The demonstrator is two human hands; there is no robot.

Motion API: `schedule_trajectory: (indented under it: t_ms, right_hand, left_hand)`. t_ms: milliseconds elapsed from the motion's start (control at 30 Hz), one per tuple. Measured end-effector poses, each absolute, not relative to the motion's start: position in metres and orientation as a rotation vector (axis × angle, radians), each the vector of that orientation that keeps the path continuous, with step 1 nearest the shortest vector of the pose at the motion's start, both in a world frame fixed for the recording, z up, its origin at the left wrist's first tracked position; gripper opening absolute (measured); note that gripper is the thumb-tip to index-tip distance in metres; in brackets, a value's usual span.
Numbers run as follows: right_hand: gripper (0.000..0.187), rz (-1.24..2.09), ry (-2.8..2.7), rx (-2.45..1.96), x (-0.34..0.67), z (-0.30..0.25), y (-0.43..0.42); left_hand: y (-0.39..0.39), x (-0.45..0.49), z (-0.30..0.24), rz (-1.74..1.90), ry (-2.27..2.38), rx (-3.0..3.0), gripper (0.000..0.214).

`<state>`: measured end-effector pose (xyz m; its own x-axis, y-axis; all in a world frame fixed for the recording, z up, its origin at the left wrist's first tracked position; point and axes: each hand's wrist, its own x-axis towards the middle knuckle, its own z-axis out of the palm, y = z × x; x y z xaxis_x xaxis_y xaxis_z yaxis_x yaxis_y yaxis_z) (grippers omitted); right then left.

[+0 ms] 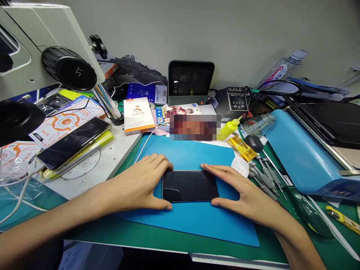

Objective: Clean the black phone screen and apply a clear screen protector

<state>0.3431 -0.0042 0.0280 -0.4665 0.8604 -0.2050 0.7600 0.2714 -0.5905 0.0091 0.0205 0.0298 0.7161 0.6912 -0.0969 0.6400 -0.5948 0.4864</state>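
Note:
A black smartphone (pixel 190 186) lies flat, long side across, on the blue mat (pixel 202 223), its dark screen facing up. My left hand (pixel 146 183) grips its left end, with the thumb by the near edge and the bent fingers along the far edge. At the other end, my right hand (pixel 241 188) holds the phone between its thumb at the near corner and its fingers stretched along the far edge. The palms stay off the screen. Some fingertips of my left hand are hidden behind the phone's far corner.
At left, a microscope (pixel 53 22) overhangs another phone (pixel 74 142) and boxes. Behind the mat stand a white-and-orange box (pixel 138 115), a smart display (pixel 191 80) and a yellow bottle (pixel 230 128). Several screwdrivers (pixel 263 176) and a blue holder (pixel 295 153) lie right.

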Motion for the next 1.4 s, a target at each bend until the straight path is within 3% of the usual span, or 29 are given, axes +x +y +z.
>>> schedule_trajectory:
  t_ms: [633, 833, 1067, 1133, 1233, 1400]
  right_hand:
    - [0.074, 0.778, -2.506, -1.413, 0.330, 0.036, 0.004]
    - [0.082, 0.615, -2.575, -1.322, 0.326, 0.036, 0.022]
    - [0.094, 0.709, -2.660, -1.338, 0.329, 0.041, 0.044]
    - [0.086, 0.708, -2.639, -1.320, 0.327, 0.039, 0.049]
    - [0.055, 0.517, -2.594, -1.290, 0.314, 0.037, 0.051]
    - [0.042, 0.222, -2.725, -0.906, 0.278, 0.037, 0.042]
  left_hand:
    - [0.038, 0.010, 0.031, 0.243, 1.042, 2.359, 0.057]
    - [0.054, 0.014, 0.034, 0.203, 1.063, 2.453, 0.061]
    - [0.064, 0.007, 0.027, 0.242, 0.991, 2.403, 0.062]
    - [0.064, 0.006, 0.025, 0.251, 0.977, 2.407, 0.065]
    - [0.061, 0.007, 0.023, 0.268, 0.978, 2.442, 0.072]
    - [0.053, 0.008, 0.014, 0.374, 1.082, 2.469, 0.070]
